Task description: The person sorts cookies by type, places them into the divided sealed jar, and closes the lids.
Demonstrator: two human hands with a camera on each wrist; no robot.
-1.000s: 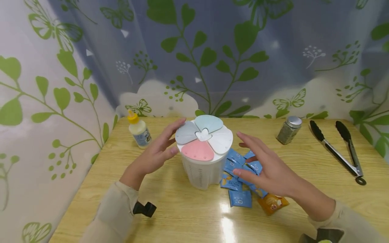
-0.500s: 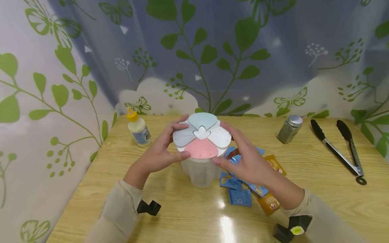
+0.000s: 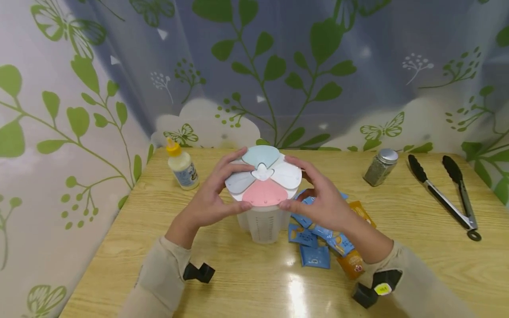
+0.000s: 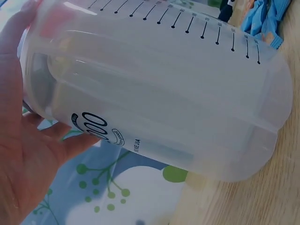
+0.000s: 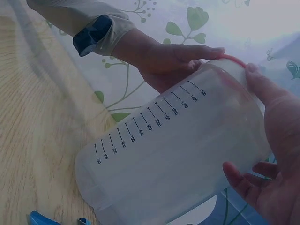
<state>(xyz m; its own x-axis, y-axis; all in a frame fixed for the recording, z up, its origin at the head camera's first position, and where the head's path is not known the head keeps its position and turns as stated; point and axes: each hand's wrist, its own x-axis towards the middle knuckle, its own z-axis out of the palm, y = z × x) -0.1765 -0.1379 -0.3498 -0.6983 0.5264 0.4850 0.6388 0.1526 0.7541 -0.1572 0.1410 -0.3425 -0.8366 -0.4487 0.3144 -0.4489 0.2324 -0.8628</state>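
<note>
A translucent plastic storage canister stands upright on the wooden table, with millilitre marks up its side in the right wrist view. On top sits its white lid, split into petal-shaped flaps of pink, pale blue, grey and white. My left hand grips the lid's left side, thumb at the front edge and fingers reaching over the grey flap. From the right, my right hand holds the lid's rim, its thumb near the pink flap. The canister looks hollow in the left wrist view.
Several blue snack packets and orange packets lie right of the canister, partly under the right forearm. A yellow-capped bottle stands back left. At the right are a metal-capped jar of dried herbs and black-tipped tongs.
Both hands have closed in from beside the canister onto its lid. The lid has turned slightly, bringing the pink flap to face front. The left fingers now reach further over the top.
</note>
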